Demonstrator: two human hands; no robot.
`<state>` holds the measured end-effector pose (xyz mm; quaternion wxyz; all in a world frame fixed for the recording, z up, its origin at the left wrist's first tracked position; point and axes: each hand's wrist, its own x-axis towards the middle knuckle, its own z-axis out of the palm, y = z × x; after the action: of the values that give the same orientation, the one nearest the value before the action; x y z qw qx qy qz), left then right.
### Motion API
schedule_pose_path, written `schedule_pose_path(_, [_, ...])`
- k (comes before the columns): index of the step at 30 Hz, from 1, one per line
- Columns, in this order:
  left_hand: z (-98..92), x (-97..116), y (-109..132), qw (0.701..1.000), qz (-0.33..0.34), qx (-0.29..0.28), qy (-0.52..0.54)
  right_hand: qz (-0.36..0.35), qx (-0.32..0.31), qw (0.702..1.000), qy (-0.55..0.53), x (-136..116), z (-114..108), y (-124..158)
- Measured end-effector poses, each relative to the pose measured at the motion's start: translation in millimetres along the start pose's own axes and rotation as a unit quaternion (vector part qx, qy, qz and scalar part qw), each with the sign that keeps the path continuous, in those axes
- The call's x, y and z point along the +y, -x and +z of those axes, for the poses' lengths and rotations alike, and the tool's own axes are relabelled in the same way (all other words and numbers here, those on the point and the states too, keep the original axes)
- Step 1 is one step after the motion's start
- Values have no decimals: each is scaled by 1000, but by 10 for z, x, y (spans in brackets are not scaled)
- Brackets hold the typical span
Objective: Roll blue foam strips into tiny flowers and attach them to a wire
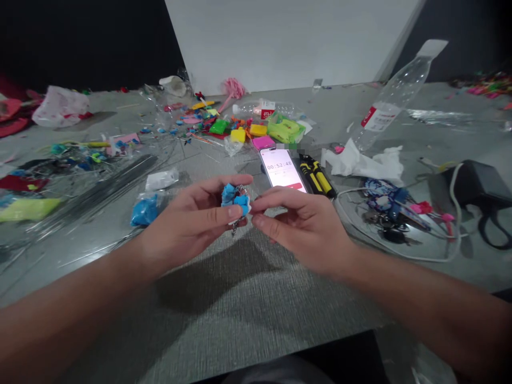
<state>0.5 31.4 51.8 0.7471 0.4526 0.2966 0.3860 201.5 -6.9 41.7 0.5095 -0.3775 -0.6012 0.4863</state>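
Between thumb and fingers, my left hand [200, 210] grips a small blue clay figure [242, 202] with white bits and a short metal chain. Its exact shape is partly covered by my thumb. My right hand [298, 221] touches the figure's right edge, thumb and forefinger pinched together there; whether a small piece sits in that pinch is too small to tell. Left of my left hand lies a clear bag of blue clay [144, 210]. A lit phone [282, 168] with a running timer lies just beyond my fingers, and yellow-black pliers [316, 176] lie beside it.
Tall clear bottle [384, 106] stands tilted in view at right, near crumpled tissue [364, 162]. A white cable [400, 256] loops around keys and trinkets by a black adapter [486, 184]. Colourful clay packs [258, 129] and a lying bottle [262, 109] sit behind. Thin wires [120, 184] spread leftward.
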Motion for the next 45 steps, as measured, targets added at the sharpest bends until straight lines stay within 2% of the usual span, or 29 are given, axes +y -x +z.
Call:
schedule_pose_path(3, [13,19,-2,1000,6,6,4,8,0,1000,-15,9,4,14])
schedule_pose_path(8, [23,4,-7,1000,-1,20,16,86,-9,992,-95,32,-2,3])
schedule_pose_path(13, [30,-67,-35,999,12,29,17,120,5,982,-146,107,-2,-40])
schedule_pose_path(16, [37,-90,-36,999,9,25,26,117,31,980,-155,139,-3,-49])
schedule_pose_path(20, [47,-79,-22,999,-21,10,40,82,30,988,-124,114,-8,-32])
schedule_pose_path(23, [66,-50,-6,998,-37,25,52,80,18,988,-132,69,-18,-22])
schedule_pose_path(26, [83,-24,20,997,-53,29,54,117,2,977,-179,34,-36,-28])
schedule_pose_path(32, [64,-41,41,998,-57,-4,36,153,-68,968,-187,1,-18,-37])
schedule_pose_path(40, [49,-58,45,998,-53,-25,37,118,-67,979,-155,-12,47,14])
schedule_pose_path(45, [69,-48,50,997,-57,0,47,116,-64,980,-150,-1,44,9])
